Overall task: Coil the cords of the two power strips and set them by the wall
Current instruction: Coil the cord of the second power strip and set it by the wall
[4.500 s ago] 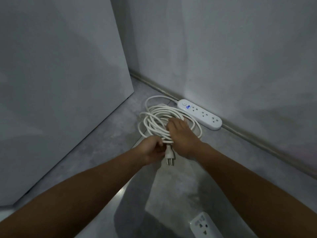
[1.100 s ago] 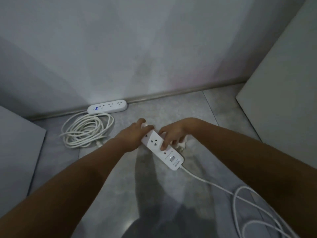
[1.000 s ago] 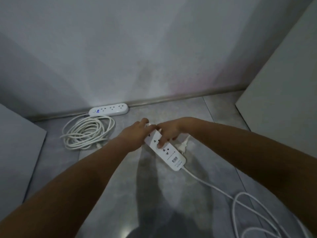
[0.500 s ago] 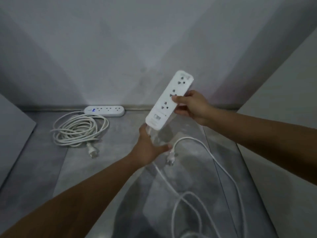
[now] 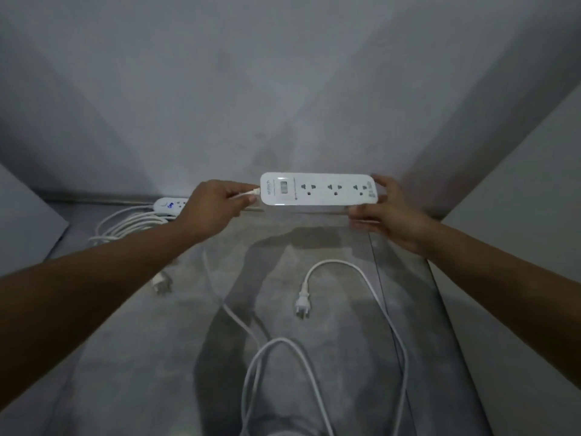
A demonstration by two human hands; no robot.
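Head view: second power strip (image 5: 317, 189) aloft at 12 o'clock; right hand (image 5: 385, 209) grips its 3 o'clock end, left hand (image 5: 217, 201) pinches its cord (image 5: 333, 261) at 9. Slack toward 6 needs looping next.

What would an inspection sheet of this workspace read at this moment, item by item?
Surface: grey tiled floor, dimly lit, shadowed in the middle.
Job's things: held power strip level above the floor, sockets facing the camera; second power strip lies at the wall's base, its coiled cord beside it.
Clutter: nothing seen.
Hands: left hand pinches the loose cord where it leaves the held power strip; right hand grips the strip's other end.
Cables: loose cord trails uncoiled in wide loops over the floor, its plug lying free.
Surroundings: grey wall ahead; pale panels at left and right.
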